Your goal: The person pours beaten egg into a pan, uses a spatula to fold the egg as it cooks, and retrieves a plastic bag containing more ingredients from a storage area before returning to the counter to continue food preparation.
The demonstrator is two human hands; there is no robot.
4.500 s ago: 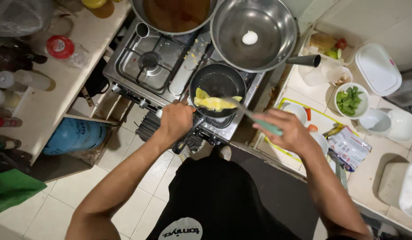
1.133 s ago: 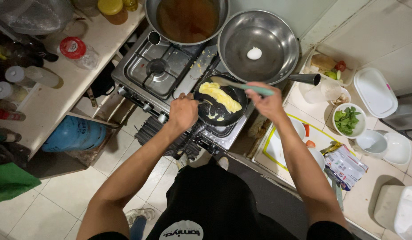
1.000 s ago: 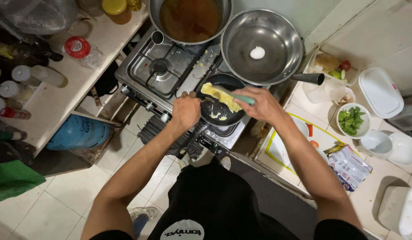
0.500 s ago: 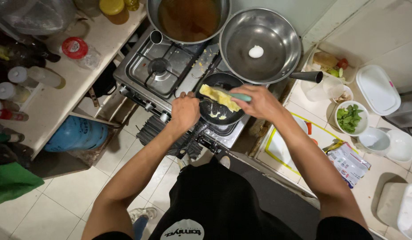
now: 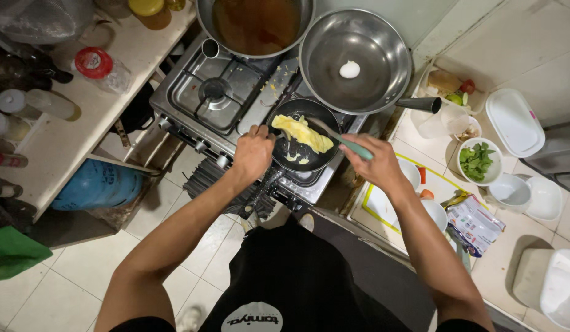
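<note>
A small black frying pan [image 5: 300, 163] sits on the front right burner of a steel gas stove [image 5: 211, 104]. Inside it lies a folded yellow omelette [image 5: 302, 133]. My left hand [image 5: 253, 154] grips the pan's handle at its near left side. My right hand [image 5: 371, 165] holds a green-handled spatula [image 5: 348, 144], whose blade reaches under the omelette's right end.
A big steel wok [image 5: 365, 43] with a white lump stands behind the pan, and a pot of brown liquid [image 5: 255, 24] at the back. Bowls, herbs [image 5: 477, 161] and a cutting board [image 5: 383, 206] crowd the right counter. Bottles and jars line the left shelf above a blue gas cylinder [image 5: 97, 184].
The omelette has been folded and shifted toward the pan's far left. My right hand has drawn back to the right with the spatula. My left hand stays on the handle.
</note>
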